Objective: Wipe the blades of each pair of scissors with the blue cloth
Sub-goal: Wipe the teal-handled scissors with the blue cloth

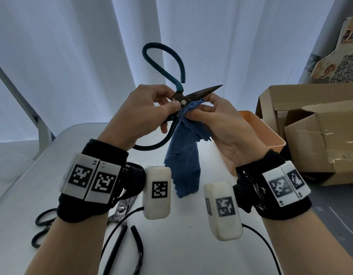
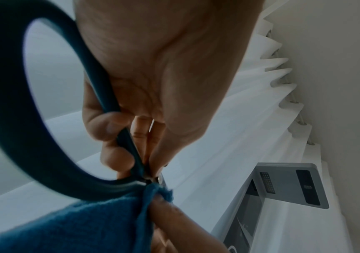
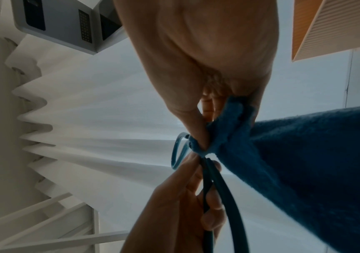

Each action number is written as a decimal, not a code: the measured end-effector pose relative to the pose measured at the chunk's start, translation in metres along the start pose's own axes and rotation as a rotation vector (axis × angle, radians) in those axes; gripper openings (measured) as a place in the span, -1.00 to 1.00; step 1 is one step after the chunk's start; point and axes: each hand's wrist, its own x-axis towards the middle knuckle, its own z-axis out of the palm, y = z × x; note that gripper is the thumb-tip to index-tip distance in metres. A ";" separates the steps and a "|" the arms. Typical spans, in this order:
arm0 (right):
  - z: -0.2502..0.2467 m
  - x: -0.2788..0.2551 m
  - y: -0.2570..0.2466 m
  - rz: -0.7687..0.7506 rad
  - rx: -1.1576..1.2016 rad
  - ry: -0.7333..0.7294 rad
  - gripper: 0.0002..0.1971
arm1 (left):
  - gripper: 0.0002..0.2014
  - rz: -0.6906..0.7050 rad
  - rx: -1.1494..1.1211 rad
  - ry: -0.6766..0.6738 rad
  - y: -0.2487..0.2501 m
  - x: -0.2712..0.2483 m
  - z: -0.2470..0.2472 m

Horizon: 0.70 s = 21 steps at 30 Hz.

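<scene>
Wrist cameras, hands pinching — scissors, blue cloth, orange bin

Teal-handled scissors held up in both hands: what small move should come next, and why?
Probably slide the right hand with the pinched blue terry cloth outward along the dark, stained blades toward the tip. The cloth sits bunched near the pivot screw, the tip is bare, and the left hand grips the teal-handled scissors beside the pivot, steadying them.
</scene>
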 end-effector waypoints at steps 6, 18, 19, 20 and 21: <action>-0.004 0.000 -0.003 0.033 0.063 -0.043 -0.57 | -0.93 -0.019 -0.004 -0.044 0.001 0.000 -0.001; -0.002 0.001 0.001 0.030 0.110 0.014 -0.60 | -0.93 -0.032 -0.083 -0.046 0.001 0.000 -0.004; -0.003 0.001 0.001 0.031 0.123 0.007 -0.59 | -0.93 -0.030 -0.085 -0.046 0.001 0.000 -0.004; -0.003 0.000 0.000 0.028 0.134 -0.005 -0.58 | -0.93 -0.025 -0.079 -0.042 0.001 0.000 -0.003; -0.003 0.000 0.000 0.024 0.142 -0.017 -0.58 | -0.94 -0.018 -0.068 -0.036 0.001 0.000 -0.003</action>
